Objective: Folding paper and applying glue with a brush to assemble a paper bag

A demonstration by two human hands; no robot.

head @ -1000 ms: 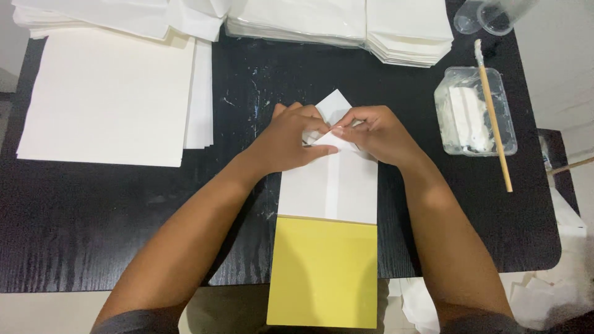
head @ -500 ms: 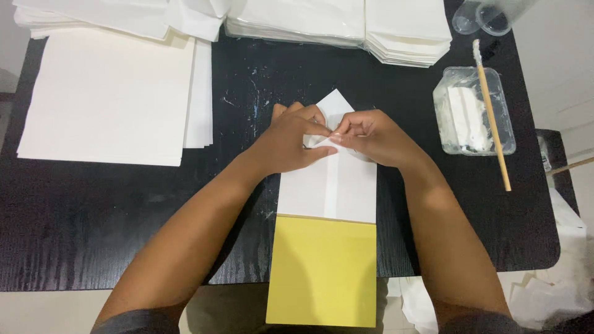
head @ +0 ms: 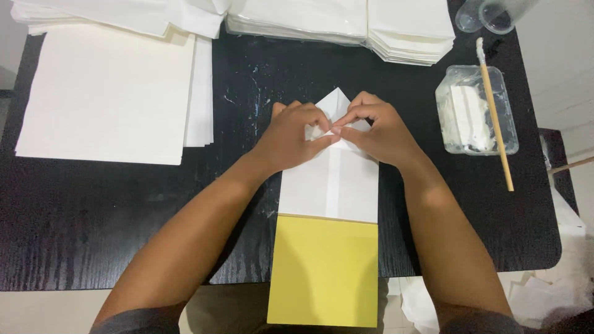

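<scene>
**Desk:** Two hands at one fold, then. Walk me across, left to right.

**Photographer:** At ten o'clock on the black bench (head: 124,222) lies a stack of large white sheets (head: 108,93). Along twelve o'clock run stacks of folded white paper (head: 346,21). Dead centre sits the piece being worked, a white paper sleeve (head: 331,179) with a glued seam down its middle and a yellow card (head: 323,269) sticking out of its near end, past the bench edge at six o'clock.

**Desk:** And the hands?

**Photographer:** The left hand (head: 294,136) and the right hand (head: 377,133) meet at the sleeve's far end, fingertips pressed together over a small folded corner, pinching it down. Neither is spread. Behind them the paper rises to a white point (head: 335,102) at twelve o'clock.

**Desk:** Anything different from a second ago?

**Photographer:** Little. The sleeve and the card lie where they lay. The fingertips have drawn closer over the crease, the right thumb now tight against the left. I judge the fold is being sharpened rather than begun.

**Desk:** What's on the right?

**Photographer:** At two o'clock, a clear tub of white paste (head: 475,117) with a wooden-handled brush (head: 495,114) laid across it, untouched. Two clear plastic cups (head: 489,13) stand at one o'clock.
</scene>
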